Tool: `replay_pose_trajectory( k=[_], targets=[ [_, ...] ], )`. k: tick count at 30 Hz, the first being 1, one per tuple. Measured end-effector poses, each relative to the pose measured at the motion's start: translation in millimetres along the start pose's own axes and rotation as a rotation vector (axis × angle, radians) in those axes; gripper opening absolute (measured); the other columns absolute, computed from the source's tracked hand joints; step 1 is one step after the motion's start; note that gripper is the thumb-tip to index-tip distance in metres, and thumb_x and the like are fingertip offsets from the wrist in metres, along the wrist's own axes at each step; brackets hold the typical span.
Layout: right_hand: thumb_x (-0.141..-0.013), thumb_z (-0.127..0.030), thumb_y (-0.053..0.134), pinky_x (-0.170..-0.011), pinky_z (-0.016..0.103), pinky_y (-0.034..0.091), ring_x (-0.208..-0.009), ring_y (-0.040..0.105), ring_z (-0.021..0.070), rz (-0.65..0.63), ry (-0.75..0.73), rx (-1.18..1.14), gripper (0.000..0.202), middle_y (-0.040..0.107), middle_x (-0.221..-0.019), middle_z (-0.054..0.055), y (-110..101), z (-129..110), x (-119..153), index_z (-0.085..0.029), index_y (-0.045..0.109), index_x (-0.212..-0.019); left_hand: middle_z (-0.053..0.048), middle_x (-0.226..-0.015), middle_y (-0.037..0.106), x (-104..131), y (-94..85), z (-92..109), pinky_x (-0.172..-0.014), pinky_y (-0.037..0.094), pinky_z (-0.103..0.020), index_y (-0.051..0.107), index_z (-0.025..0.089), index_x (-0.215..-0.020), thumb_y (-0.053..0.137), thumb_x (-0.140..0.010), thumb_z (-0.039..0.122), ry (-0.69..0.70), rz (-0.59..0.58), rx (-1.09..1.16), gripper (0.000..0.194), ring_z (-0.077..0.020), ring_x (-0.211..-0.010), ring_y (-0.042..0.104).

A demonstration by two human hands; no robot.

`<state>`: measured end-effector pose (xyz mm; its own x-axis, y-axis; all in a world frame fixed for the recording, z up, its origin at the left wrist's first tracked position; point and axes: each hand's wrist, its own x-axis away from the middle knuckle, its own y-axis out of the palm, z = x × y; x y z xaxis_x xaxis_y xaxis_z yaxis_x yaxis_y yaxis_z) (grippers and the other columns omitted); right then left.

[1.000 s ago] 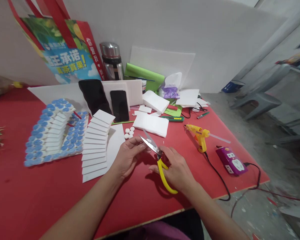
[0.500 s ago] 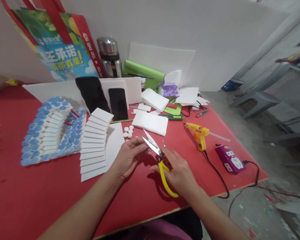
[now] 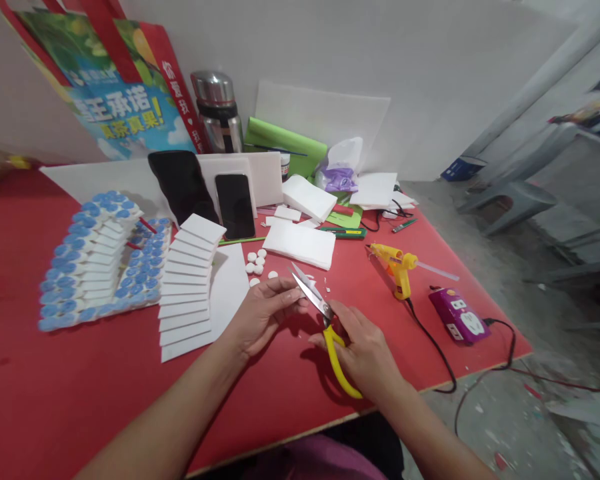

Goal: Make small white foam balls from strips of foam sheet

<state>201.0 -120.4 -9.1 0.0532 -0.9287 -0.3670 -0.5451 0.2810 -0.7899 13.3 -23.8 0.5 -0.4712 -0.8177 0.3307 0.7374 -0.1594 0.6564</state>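
Observation:
My right hand is closed round the yellow-handled scissors, whose blades point away and to the left. Their tips lie close beside the fingers of my left hand. That hand is pinched shut at the blades; a small white bit seems to be between its fingertips, mostly hidden. Several small white discs lie just beyond my left hand. Tiny white scraps are scattered past the blades. A folded white sheet stack rests farther back.
To the left, a fanned row of white boards adjoins a stepped piece with blue-topped discs. Two phones lean at the back. On the right are a yellow glue gun, its cord and a purple power socket.
The scissor blades have drawn closer together. Both hands have shifted very slightly to the right; my left hand still pinches by the blades.

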Motion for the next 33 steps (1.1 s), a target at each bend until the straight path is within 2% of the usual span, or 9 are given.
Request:
replay_pose_trajectory(
  k=[4, 8, 14, 17, 21, 28, 33],
  targets=[
    [-0.1, -0.062, 0.059, -0.071, 0.036, 0.059, -0.08, 0.074, 0.0256, -0.001, 0.052, -0.076, 0.051, 0.076, -0.097, 0.012, -3, 2, 1, -0.018, 0.064, -0.126, -0.005, -0.078, 0.077, 0, -0.7, 0, -0.07, 0.061, -0.023, 0.078, 0.013, -0.087, 0.094, -0.069, 0.016, -0.012, -0.008, 0.031, 0.024, -0.0137, -0.069, 0.073],
    [-0.099, -0.057, 0.064, -0.072, 0.032, 0.058, -0.077, 0.07, 0.0218, -0.035, 0.13, -0.118, 0.044, 0.073, -0.094, 0.007, -15, 8, -4, -0.02, 0.062, -0.123, -0.007, -0.088, 0.08, 1, -1.8, 2, -0.071, 0.062, -0.024, 0.081, 0.015, -0.091, 0.094, -0.068, 0.013, 0.007, -0.018, 0.062, 0.026, -0.0144, -0.072, 0.075],
    [-0.096, -0.058, 0.067, -0.078, 0.039, 0.057, -0.089, 0.067, 0.0265, -0.094, -0.013, -0.008, 0.058, 0.066, -0.104, 0.012, -30, 17, -13, -0.016, 0.055, -0.134, -0.005, -0.081, 0.08, 1, -0.9, 6, -0.073, 0.061, -0.022, 0.083, 0.014, -0.09, 0.096, -0.064, 0.015, 0.059, 0.025, 0.066, 0.029, -0.0131, -0.07, 0.074],
    [-0.092, -0.06, 0.071, -0.081, 0.043, 0.056, -0.093, 0.065, 0.0295, -0.115, -0.066, 0.034, 0.064, 0.064, -0.105, 0.014, -30, 19, -16, -0.017, 0.056, -0.136, -0.005, -0.086, 0.08, 1, -1.3, 7, -0.071, 0.061, -0.022, 0.083, 0.015, -0.095, 0.095, -0.066, 0.017, 0.114, 0.025, 0.001, 0.032, -0.0126, -0.069, 0.072],
    [-0.09, -0.063, 0.072, -0.08, 0.043, 0.056, -0.09, 0.065, 0.0292, -0.109, -0.09, 0.046, 0.068, 0.064, -0.102, 0.014, -26, 19, -18, -0.017, 0.057, -0.138, -0.005, -0.086, 0.078, 1, -1.2, 8, -0.072, 0.06, -0.023, 0.081, 0.014, -0.087, 0.096, -0.062, 0.016, 0.156, 0.044, -0.041, 0.03, -0.0139, -0.074, 0.072],
    [-0.091, -0.058, 0.074, -0.079, 0.043, 0.057, -0.09, 0.065, 0.0286, -0.106, -0.113, 0.028, 0.065, 0.064, -0.103, 0.014, -22, 18, -21, -0.017, 0.058, -0.138, -0.005, -0.086, 0.076, 3, 1.8, 8, -0.07, 0.059, -0.024, 0.079, 0.014, -0.082, 0.099, -0.056, 0.019, 0.118, 0.034, -0.041, 0.033, -0.0149, -0.074, 0.072],
    [-0.092, -0.057, 0.072, -0.075, 0.042, 0.056, -0.088, 0.064, 0.0285, -0.083, -0.181, 0.082, 0.064, 0.065, -0.101, 0.014, -24, 19, -20, -0.014, 0.059, -0.138, -0.004, -0.078, 0.076, 1, 1.3, 8, -0.069, 0.057, -0.021, 0.078, 0.015, -0.083, 0.096, -0.063, 0.017, 0.079, 0.039, 0.001, 0.027, -0.0133, -0.071, 0.072]
  ],
)
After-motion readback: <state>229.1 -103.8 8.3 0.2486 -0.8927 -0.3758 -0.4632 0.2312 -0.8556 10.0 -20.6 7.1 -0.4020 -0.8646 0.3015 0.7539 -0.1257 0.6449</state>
